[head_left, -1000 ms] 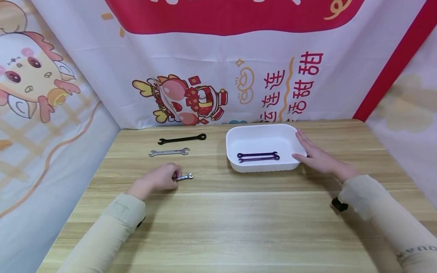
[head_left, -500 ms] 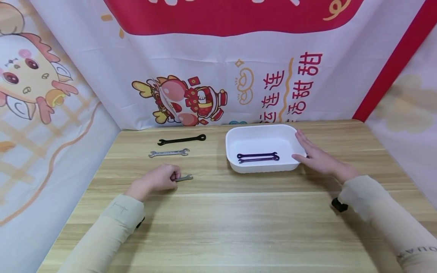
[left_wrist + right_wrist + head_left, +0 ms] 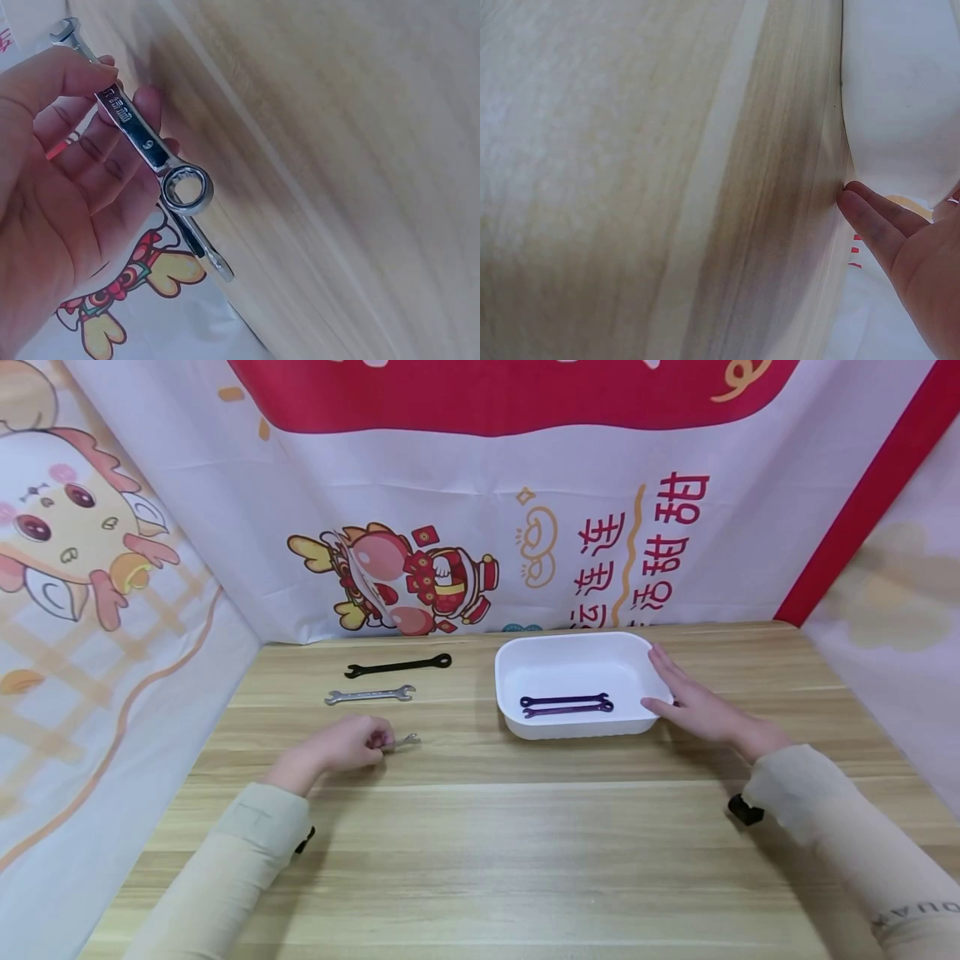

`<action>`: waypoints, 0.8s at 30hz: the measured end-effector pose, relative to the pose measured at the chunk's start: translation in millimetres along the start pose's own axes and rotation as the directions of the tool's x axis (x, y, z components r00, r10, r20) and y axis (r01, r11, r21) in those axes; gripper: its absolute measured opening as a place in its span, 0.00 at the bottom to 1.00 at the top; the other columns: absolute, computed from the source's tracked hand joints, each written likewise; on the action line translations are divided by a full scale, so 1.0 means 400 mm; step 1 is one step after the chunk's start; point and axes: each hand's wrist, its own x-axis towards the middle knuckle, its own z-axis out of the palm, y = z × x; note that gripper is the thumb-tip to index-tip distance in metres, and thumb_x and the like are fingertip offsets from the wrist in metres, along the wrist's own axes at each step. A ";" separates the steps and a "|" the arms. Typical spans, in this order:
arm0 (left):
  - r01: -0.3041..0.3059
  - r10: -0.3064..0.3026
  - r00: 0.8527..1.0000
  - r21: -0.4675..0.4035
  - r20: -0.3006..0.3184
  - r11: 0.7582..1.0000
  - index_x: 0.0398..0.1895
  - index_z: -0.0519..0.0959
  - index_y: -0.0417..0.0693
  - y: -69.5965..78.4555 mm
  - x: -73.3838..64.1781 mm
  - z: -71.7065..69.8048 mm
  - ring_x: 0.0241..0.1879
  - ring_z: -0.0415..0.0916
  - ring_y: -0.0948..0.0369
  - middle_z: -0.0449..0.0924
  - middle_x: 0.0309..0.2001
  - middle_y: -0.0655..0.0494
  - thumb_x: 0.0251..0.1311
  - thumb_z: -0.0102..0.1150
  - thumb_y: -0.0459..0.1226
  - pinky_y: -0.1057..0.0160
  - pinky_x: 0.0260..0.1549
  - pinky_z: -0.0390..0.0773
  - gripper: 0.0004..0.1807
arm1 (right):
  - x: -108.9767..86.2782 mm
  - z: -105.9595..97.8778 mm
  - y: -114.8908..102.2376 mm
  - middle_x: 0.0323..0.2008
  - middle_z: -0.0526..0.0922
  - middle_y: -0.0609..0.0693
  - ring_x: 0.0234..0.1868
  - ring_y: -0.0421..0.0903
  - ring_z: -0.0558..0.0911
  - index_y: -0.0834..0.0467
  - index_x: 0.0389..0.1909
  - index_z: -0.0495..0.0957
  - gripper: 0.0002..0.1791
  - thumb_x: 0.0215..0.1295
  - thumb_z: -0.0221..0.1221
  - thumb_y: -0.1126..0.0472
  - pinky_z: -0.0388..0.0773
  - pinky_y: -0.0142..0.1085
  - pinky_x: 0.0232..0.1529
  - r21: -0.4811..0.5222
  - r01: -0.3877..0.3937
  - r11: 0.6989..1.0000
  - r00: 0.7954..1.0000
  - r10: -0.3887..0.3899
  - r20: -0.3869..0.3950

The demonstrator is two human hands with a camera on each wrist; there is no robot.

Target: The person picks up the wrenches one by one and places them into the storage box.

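Observation:
My left hand (image 3: 352, 743) pinches a small silver combination wrench (image 3: 139, 135) between thumb and fingers, low above the table. Its ring end points toward the camera in the left wrist view, and its open end is by the thumb. Beyond it on the table, a silver double open-end wrench (image 3: 370, 695) lies near a black combination wrench (image 3: 398, 666). At the right end of a white plastic bin (image 3: 510, 720), my right hand (image 3: 701, 706) rests with its thumb over the rim and straight fingers against the outside. Two dark purple wrenches (image 3: 567, 705) lie side by side in the bin.
The wood-grain table (image 3: 510, 860) reaches back to a printed white cloth (image 3: 262, 527), which hangs behind it and along the sides. A black strap piece (image 3: 746, 810) shows under the right sleeve.
My left hand has shifted slightly back and left with the small wrench, which has turned a little in its fingers. The right hand and the bin have stayed in place.

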 end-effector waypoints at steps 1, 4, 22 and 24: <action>-0.004 0.004 1.000 -0.010 0.000 1.000 0.37 0.80 0.43 -0.002 0.000 -0.002 0.30 0.69 0.60 0.74 0.28 0.57 0.56 0.62 0.26 0.59 0.33 0.73 0.07 | 0.001 0.000 0.000 0.81 0.24 0.53 0.80 0.62 0.34 0.56 0.82 0.29 0.49 0.78 0.53 0.49 0.39 0.62 0.75 -0.001 0.001 1.000 1.000 -0.001 0.000; -0.004 0.004 1.000 -0.052 -0.004 0.999 0.39 0.81 0.42 -0.008 -0.003 -0.008 0.31 0.71 0.59 0.76 0.30 0.56 0.57 0.60 0.25 0.59 0.34 0.75 0.08 | 0.001 -0.001 -0.001 0.81 0.24 0.52 0.80 0.62 0.34 0.56 0.82 0.28 0.49 0.78 0.53 0.49 0.39 0.63 0.74 -0.001 -0.006 1.000 1.000 0.006 0.003; 0.011 -0.024 0.999 -0.284 -0.042 0.959 0.54 0.81 0.36 -0.027 -0.005 -0.019 0.38 0.75 0.56 0.80 0.43 0.48 0.65 0.59 0.29 0.60 0.37 0.78 0.15 | 0.001 0.001 0.006 0.81 0.24 0.53 0.79 0.63 0.34 0.57 0.82 0.29 0.49 0.78 0.54 0.49 0.39 0.62 0.75 -0.008 0.016 1.000 1.000 -0.016 -0.009; 0.031 -0.046 0.998 -0.311 -0.039 0.950 0.56 0.80 0.36 -0.024 -0.003 -0.019 0.39 0.76 0.56 0.80 0.44 0.47 0.66 0.59 0.30 0.59 0.39 0.79 0.16 | 0.001 0.002 0.006 0.81 0.24 0.53 0.79 0.64 0.34 0.57 0.82 0.29 0.49 0.78 0.54 0.49 0.38 0.61 0.75 -0.007 0.019 1.000 1.000 -0.019 -0.011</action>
